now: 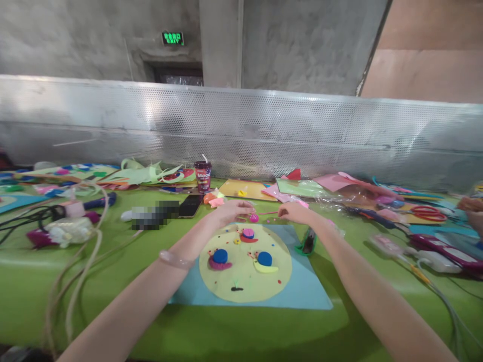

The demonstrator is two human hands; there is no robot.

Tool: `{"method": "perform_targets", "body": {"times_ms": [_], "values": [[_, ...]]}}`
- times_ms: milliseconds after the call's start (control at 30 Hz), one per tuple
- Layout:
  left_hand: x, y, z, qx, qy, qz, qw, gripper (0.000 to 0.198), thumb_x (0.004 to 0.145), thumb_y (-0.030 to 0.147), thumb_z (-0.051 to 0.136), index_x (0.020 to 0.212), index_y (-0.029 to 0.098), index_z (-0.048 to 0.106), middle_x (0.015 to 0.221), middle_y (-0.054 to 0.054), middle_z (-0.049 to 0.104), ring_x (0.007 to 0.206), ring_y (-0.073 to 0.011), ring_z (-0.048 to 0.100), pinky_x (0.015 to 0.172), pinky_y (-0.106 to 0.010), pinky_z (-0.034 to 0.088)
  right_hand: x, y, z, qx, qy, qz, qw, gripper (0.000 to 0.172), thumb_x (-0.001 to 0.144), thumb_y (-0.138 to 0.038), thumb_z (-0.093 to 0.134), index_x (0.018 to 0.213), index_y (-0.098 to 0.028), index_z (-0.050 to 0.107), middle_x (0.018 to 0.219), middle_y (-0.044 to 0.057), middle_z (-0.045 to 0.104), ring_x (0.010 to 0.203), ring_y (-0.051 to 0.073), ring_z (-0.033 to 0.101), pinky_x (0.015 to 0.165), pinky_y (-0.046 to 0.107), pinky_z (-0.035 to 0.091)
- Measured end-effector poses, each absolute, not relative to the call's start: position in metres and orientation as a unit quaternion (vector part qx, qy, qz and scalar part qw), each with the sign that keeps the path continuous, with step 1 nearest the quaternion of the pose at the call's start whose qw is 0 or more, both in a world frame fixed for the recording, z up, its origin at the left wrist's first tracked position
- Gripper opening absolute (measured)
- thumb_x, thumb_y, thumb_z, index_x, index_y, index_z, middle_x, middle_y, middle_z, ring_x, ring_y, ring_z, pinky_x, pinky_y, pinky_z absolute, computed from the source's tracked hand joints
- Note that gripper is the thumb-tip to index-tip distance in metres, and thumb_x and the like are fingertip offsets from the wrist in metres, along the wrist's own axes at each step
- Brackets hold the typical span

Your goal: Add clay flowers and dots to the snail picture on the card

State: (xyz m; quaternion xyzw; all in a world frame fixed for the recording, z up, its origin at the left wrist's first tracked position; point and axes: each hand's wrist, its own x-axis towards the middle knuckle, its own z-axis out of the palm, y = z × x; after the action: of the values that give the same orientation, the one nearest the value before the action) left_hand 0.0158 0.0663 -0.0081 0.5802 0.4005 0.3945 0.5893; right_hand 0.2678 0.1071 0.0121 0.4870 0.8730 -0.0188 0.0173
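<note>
Green table (124,261), left hand (231,210) fingers pinched on pink strip (268,213), right hand (295,212) likewise.

Near edge: bare green table (241,337) lies open in front of the blue sheet (302,296).
Left side: looping cords (88,251) cross the table; a phone (189,205) and a cup (203,176) stand just beyond the left hand (230,211).
Right side: green scissors (308,242) lie just beside the sheet; cables (433,286) run farther out.
Back: paper sheets (302,187), then a perforated metal panel (264,130) closes the far side.

Bare forearms (143,294); pale, perhaps glass, bracelet (176,260) on left wrist.
</note>
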Motion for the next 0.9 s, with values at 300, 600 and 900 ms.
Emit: {"method": "perform_targets", "body": {"times_ms": [300,600,900], "values": [[0.0159,0.0670,-0.0083,0.584,0.404,0.393,0.584,0.021,0.062,0.028,0.077,0.077,0.019,0.065,0.096,-0.005,0.066,0.076,-0.0130,0.060,0.071,-0.028,0.046,0.2636,0.1049,0.0117,0.474,0.880,-0.024,0.028,0.023,0.090,-0.031,0.051,0.106,-0.016,0.057,0.108,0.006,0.059,0.091,0.017,0.059,0.079,0.037,0.050],[0.0150,0.0695,-0.0114,0.594,0.397,0.385,0.584,0.022,0.064,0.029,0.076,0.080,0.019,0.066,0.094,-0.005,0.067,0.077,-0.0133,0.061,0.070,-0.027,0.045,0.2608,0.1038,0.0132,0.457,0.889,-0.036,0.026,0.021,0.090,-0.031,0.051,0.103,-0.017,0.059,0.108,0.006,0.060,0.092,0.017,0.058,0.081,0.037,0.049],[0.0139,0.0711,-0.0126,0.599,0.393,0.380,0.585,0.020,0.064,0.030,0.075,0.078,0.020,0.066,0.094,-0.005,0.068,0.076,-0.0138,0.062,0.070,-0.027,0.045,0.2653,0.1036,0.0139,0.478,0.877,-0.052,0.016,0.021,0.090,-0.030,0.051,0.105,-0.017,0.058,0.108,0.006,0.059,0.092,0.017,0.059,0.080,0.037,0.050]]}}
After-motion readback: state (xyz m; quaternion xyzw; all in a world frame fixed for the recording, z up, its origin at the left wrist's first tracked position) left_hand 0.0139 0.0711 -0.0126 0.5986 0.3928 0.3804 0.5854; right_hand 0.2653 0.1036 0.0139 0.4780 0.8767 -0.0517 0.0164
